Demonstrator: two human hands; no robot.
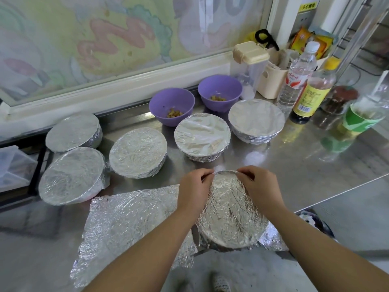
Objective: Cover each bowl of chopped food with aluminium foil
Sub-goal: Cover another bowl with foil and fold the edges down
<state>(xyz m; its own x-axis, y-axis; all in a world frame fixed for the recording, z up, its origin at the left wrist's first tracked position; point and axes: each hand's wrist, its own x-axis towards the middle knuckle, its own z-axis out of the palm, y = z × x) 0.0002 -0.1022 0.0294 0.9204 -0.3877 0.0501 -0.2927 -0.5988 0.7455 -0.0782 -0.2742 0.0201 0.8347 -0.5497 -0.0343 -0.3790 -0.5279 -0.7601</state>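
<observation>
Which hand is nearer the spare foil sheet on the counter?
Left. The left hand pinches the far rim of the near bowl, just beside the spare sheet; the right hand pinches that rim on the bowl's other side, farther off.

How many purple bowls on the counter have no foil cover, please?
2: the left purple plastic bowl sits behind the round foil-covered bowl; the right purple plastic bowl stands beside the clear lidded jug. Foil-wrapped bowls may also be purple.
</observation>
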